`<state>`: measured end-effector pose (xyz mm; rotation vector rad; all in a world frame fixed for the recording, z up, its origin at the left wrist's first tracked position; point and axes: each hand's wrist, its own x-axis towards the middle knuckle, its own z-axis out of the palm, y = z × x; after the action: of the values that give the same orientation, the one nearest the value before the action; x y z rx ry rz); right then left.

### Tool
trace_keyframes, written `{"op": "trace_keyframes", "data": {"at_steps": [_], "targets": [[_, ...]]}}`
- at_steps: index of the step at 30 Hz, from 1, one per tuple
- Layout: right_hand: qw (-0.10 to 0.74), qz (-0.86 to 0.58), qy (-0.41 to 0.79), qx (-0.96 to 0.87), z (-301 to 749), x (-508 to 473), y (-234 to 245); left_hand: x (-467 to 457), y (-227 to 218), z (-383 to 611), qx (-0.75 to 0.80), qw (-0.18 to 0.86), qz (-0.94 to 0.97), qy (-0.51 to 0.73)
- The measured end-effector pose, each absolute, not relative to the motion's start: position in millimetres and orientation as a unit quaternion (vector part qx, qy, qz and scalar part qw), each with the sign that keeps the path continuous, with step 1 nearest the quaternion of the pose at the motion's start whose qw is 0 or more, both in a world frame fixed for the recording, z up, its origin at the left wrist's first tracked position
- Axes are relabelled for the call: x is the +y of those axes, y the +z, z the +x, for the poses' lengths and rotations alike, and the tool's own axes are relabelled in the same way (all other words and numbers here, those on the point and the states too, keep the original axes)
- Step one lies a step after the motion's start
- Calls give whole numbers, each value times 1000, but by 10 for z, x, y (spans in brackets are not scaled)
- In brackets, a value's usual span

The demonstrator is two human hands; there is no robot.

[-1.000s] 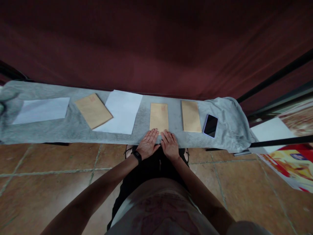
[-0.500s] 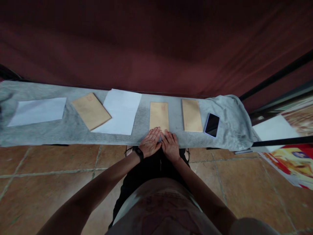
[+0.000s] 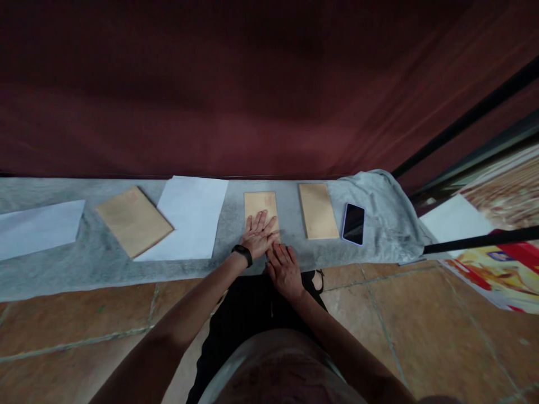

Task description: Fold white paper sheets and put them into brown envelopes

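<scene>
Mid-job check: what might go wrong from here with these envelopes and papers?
The left hand lies flat on the middle brown envelope; a sideways push might skew or crease it. The leftmost brown envelope overlaps some white paper, so moving one could drag the other. The grey cloth is rumpled near the phone, so a tug could shift both.

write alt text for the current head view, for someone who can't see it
A person's left grip lies flat on a brown envelope, the right grip at its near end. Along the grey cloth, a second brown envelope and a phone lie to the right; a third brown envelope overlaps white paper to the left.
</scene>
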<state>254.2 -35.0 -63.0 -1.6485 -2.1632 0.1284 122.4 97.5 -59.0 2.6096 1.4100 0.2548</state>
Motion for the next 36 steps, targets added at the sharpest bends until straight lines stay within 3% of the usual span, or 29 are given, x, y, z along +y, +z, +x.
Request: {"op": "trace_keyframes", "data": {"at_steps": [17,31,36], "targets": [[206,-599,43,-773,2540,-332,-576,1860,-590,1508,513,102,850,62],[222,-595,29,-772,2534,-347,-636,1199,-528,1134,452,119,884,17],[225,-592,20,-774,2528,-357,-652,659,-501,973,430,92,895,70]]}}
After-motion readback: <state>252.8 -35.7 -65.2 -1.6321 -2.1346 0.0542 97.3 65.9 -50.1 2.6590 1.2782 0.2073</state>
